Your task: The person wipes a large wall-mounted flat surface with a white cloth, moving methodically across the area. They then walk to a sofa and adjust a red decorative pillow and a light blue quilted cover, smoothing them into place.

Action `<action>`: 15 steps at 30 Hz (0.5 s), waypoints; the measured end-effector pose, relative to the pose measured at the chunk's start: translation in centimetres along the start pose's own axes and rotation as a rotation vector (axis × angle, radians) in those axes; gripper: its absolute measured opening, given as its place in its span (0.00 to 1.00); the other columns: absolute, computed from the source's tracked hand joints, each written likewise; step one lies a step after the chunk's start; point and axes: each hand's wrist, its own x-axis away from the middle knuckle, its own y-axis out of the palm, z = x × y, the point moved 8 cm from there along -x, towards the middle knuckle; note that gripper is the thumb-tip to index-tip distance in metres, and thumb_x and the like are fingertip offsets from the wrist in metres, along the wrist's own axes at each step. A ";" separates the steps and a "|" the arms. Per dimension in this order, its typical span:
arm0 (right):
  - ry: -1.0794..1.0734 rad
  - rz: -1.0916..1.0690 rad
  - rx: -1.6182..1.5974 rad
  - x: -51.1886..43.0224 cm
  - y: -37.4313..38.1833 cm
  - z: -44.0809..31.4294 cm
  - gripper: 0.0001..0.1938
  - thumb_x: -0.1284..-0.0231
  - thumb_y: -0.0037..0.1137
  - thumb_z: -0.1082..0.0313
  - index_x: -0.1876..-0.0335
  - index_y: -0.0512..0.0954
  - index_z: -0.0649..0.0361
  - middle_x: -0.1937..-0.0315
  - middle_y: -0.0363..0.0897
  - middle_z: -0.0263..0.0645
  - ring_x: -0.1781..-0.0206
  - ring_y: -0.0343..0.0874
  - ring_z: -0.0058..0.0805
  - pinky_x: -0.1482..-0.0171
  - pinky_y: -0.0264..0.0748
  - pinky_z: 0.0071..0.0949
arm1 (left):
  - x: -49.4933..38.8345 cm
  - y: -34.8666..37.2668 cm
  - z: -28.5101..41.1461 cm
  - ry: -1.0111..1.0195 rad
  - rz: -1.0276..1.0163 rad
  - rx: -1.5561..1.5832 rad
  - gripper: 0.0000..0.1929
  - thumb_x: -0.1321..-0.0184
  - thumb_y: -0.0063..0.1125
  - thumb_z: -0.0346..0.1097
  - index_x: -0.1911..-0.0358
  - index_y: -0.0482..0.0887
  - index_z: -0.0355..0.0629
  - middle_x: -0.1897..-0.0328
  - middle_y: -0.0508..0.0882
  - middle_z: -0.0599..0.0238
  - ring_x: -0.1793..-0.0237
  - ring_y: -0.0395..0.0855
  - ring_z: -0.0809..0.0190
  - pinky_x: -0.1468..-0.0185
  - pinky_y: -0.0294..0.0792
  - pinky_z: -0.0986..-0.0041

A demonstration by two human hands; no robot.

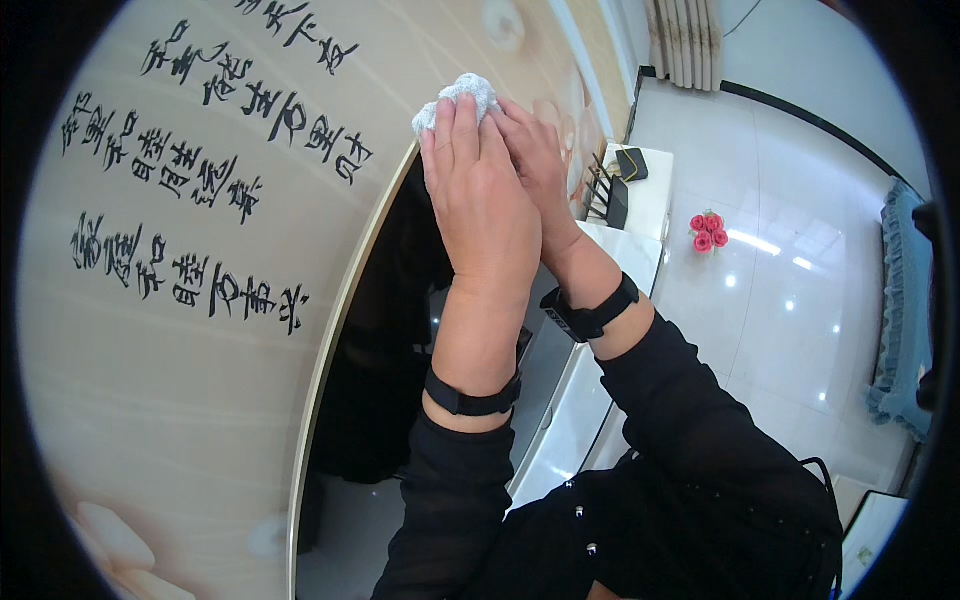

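Both hands are together on a crumpled white cloth (474, 84) at the top corner of a wall-mounted television (375, 345). My left hand (484, 180) lies over the cloth with its fingers stretched along it, near the thin pale gold frame (346, 289). Close beside it, partly covered by it, my right hand (536, 150) has its fingertips on the cloth's right side. Part of the cloth is hidden under the fingers. Each wrist wears a black strap, and the sleeves are black.
Black brush-style characters cover the beige mural wall (247, 405). Below the television runs a white cabinet (626, 244), with a black router (616, 202) and a small black box (631, 163) at its far end. Red artificial roses (709, 231) and a blue ruffled cover (896, 315) are to the right.
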 end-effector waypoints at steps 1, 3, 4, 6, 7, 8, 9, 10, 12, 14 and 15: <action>-0.004 -0.010 -0.023 -0.4 0.1 -0.1 0.21 0.46 0.62 0.72 0.44 0.77 0.58 0.42 0.77 0.44 0.45 0.73 0.46 0.42 0.71 0.37 | -0.3 -0.2 0.0 -0.003 0.005 -0.002 0.18 0.41 0.55 0.26 0.46 0.79 0.29 0.32 0.74 0.47 0.28 0.64 0.43 0.25 0.52 0.52; 0.003 -0.034 -0.060 -0.8 0.3 -0.1 0.21 0.46 0.62 0.72 0.43 0.77 0.58 0.41 0.77 0.44 0.45 0.73 0.46 0.41 0.70 0.37 | -0.6 -0.4 -0.1 -0.016 0.000 -0.009 0.18 0.41 0.55 0.26 0.46 0.79 0.29 0.32 0.73 0.48 0.28 0.64 0.44 0.25 0.52 0.53; 0.015 -0.049 -0.074 -0.9 0.4 0.0 0.21 0.46 0.62 0.72 0.43 0.76 0.57 0.41 0.77 0.44 0.44 0.73 0.46 0.41 0.69 0.38 | -0.6 -0.5 -0.1 -0.033 -0.009 -0.004 0.18 0.41 0.55 0.26 0.46 0.79 0.30 0.32 0.73 0.48 0.28 0.64 0.44 0.25 0.52 0.53; 0.023 -0.068 -0.083 -0.9 0.4 0.0 0.21 0.46 0.62 0.71 0.43 0.76 0.57 0.40 0.77 0.45 0.44 0.73 0.47 0.40 0.69 0.39 | -0.4 -0.8 0.0 -0.037 -0.009 -0.019 0.18 0.41 0.55 0.26 0.46 0.79 0.30 0.32 0.73 0.48 0.28 0.64 0.45 0.25 0.52 0.54; 0.023 -0.075 -0.082 -0.9 0.3 0.0 0.21 0.46 0.62 0.71 0.44 0.76 0.57 0.39 0.77 0.45 0.44 0.73 0.47 0.40 0.68 0.39 | -0.3 -0.9 0.2 -0.046 -0.015 -0.024 0.18 0.41 0.55 0.26 0.46 0.79 0.31 0.31 0.73 0.49 0.28 0.64 0.46 0.25 0.52 0.54; 0.008 -0.076 -0.084 -0.8 0.4 -0.1 0.21 0.46 0.61 0.71 0.44 0.76 0.58 0.39 0.76 0.45 0.44 0.73 0.47 0.40 0.68 0.40 | 0.0 -1.2 0.2 -0.052 -0.015 -0.027 0.18 0.40 0.56 0.26 0.46 0.79 0.31 0.31 0.73 0.49 0.28 0.64 0.46 0.25 0.53 0.55; 0.006 -0.091 -0.070 -0.8 0.4 -0.2 0.21 0.46 0.61 0.72 0.44 0.76 0.58 0.39 0.76 0.45 0.44 0.73 0.48 0.40 0.68 0.41 | 0.1 -1.4 0.3 -0.059 -0.016 -0.032 0.18 0.40 0.56 0.26 0.45 0.79 0.31 0.31 0.73 0.49 0.27 0.64 0.46 0.26 0.53 0.55; -0.013 -0.097 -0.060 -0.7 0.4 -0.4 0.21 0.46 0.61 0.72 0.44 0.76 0.58 0.39 0.76 0.46 0.44 0.73 0.48 0.40 0.68 0.41 | 0.3 -1.7 0.3 -0.063 -0.008 -0.029 0.18 0.40 0.56 0.26 0.45 0.79 0.31 0.31 0.73 0.49 0.27 0.64 0.46 0.26 0.53 0.55; -0.050 -0.099 -0.050 -0.6 0.3 -0.9 0.20 0.47 0.60 0.72 0.45 0.76 0.59 0.39 0.76 0.46 0.45 0.73 0.49 0.40 0.68 0.42 | 0.7 -2.2 0.4 -0.079 -0.006 -0.038 0.19 0.40 0.56 0.27 0.45 0.79 0.32 0.31 0.73 0.50 0.27 0.64 0.46 0.26 0.53 0.55; -0.076 -0.099 -0.051 -0.5 0.2 -1.6 0.20 0.47 0.60 0.72 0.46 0.77 0.60 0.40 0.77 0.47 0.45 0.73 0.49 0.40 0.68 0.42 | 1.1 -2.8 0.4 -0.096 -0.003 -0.049 0.19 0.40 0.57 0.27 0.45 0.79 0.33 0.31 0.73 0.50 0.27 0.64 0.45 0.26 0.53 0.54; -0.085 -0.094 -0.066 -0.4 0.2 -1.9 0.20 0.47 0.59 0.72 0.46 0.77 0.60 0.40 0.77 0.47 0.46 0.73 0.49 0.40 0.68 0.42 | 1.3 -3.0 0.4 -0.101 -0.004 -0.059 0.19 0.40 0.58 0.28 0.45 0.79 0.33 0.31 0.73 0.50 0.27 0.64 0.45 0.26 0.53 0.54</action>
